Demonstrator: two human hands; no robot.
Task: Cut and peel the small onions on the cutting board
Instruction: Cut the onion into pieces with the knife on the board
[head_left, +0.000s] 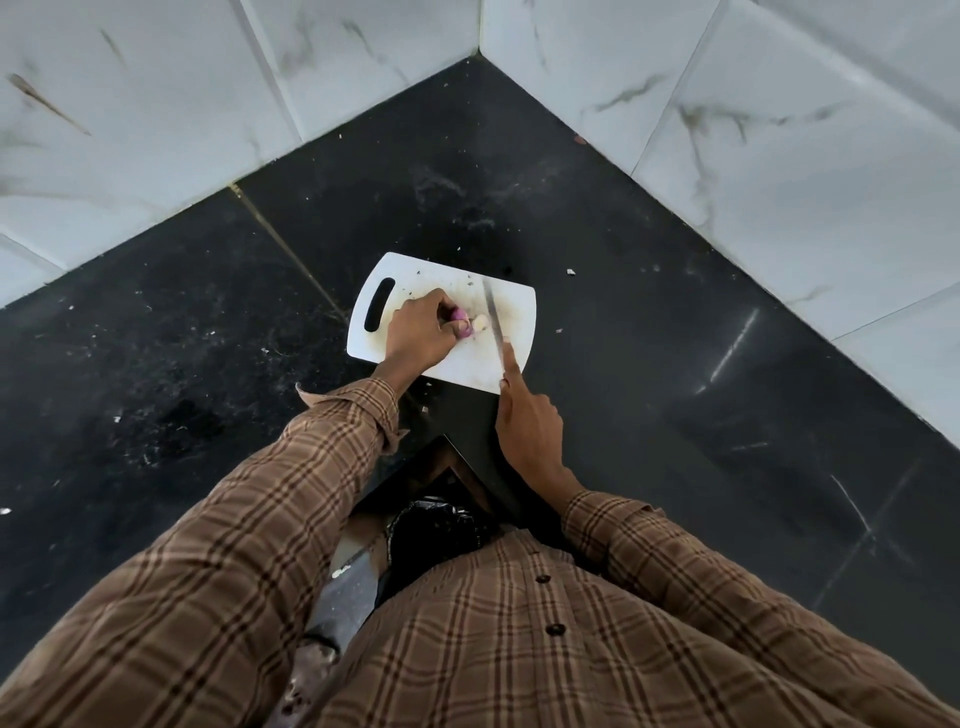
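Board (511, 332): white, slot handle at its left end, lying on the black worktop (649, 338) in a tiled corner; onion (461, 318): small, purple-skinned, at mid-board, a pale piece (480, 323) just to its right; left hand (420, 332): fingers curled round the onion, pinning it to the board; right hand (527, 423): closed on the knife (493, 322), forefinger stretched along the spine; blade: upright beside the pale piece; scraps: scattered over board and worktop.
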